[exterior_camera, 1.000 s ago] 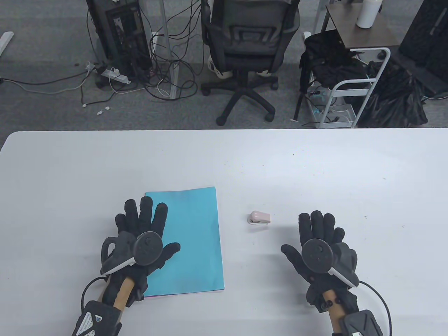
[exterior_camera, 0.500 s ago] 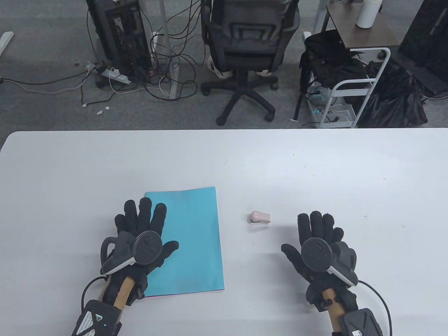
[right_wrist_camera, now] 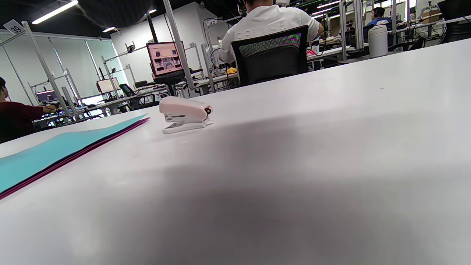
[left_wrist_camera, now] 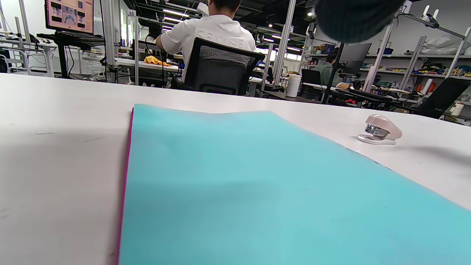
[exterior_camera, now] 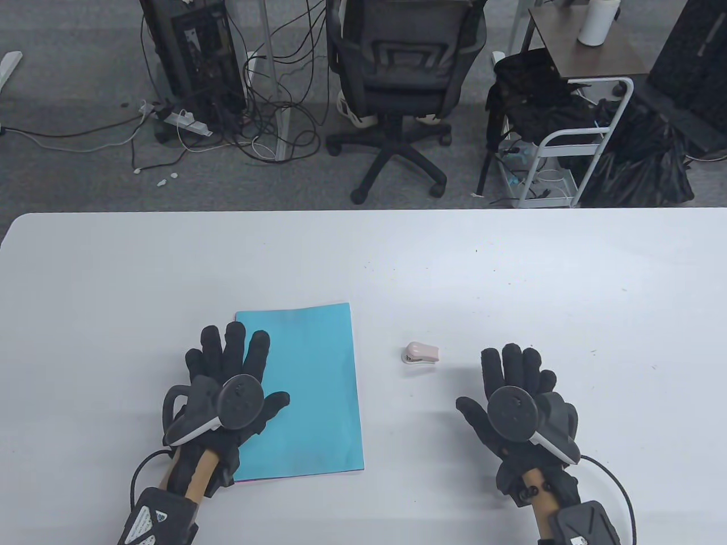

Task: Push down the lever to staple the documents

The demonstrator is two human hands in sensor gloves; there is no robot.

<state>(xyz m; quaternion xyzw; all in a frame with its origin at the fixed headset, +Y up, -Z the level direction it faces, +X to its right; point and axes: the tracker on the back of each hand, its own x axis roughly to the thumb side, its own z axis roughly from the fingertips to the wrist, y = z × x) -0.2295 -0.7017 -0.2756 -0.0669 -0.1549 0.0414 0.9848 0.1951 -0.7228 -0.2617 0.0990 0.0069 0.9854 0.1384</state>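
A light blue document stack (exterior_camera: 309,392) with a magenta sheet underneath lies flat on the white table (exterior_camera: 363,267); it also shows in the left wrist view (left_wrist_camera: 257,191) and the right wrist view (right_wrist_camera: 55,151). A small pink stapler (exterior_camera: 421,352) sits on the table to its right, also in the left wrist view (left_wrist_camera: 379,129) and the right wrist view (right_wrist_camera: 186,113). My left hand (exterior_camera: 230,369) rests flat with fingers spread on the stack's left edge. My right hand (exterior_camera: 514,374) lies flat and open on the table, right of the stapler and apart from it.
Beyond the table's far edge stand an office chair (exterior_camera: 397,85), a computer tower with cables (exterior_camera: 193,62) and a white cart (exterior_camera: 568,153). Bare table surface stretches behind and to both sides of the hands.
Both hands have drifted very slightly toward me. The stack and the stapler have not moved.
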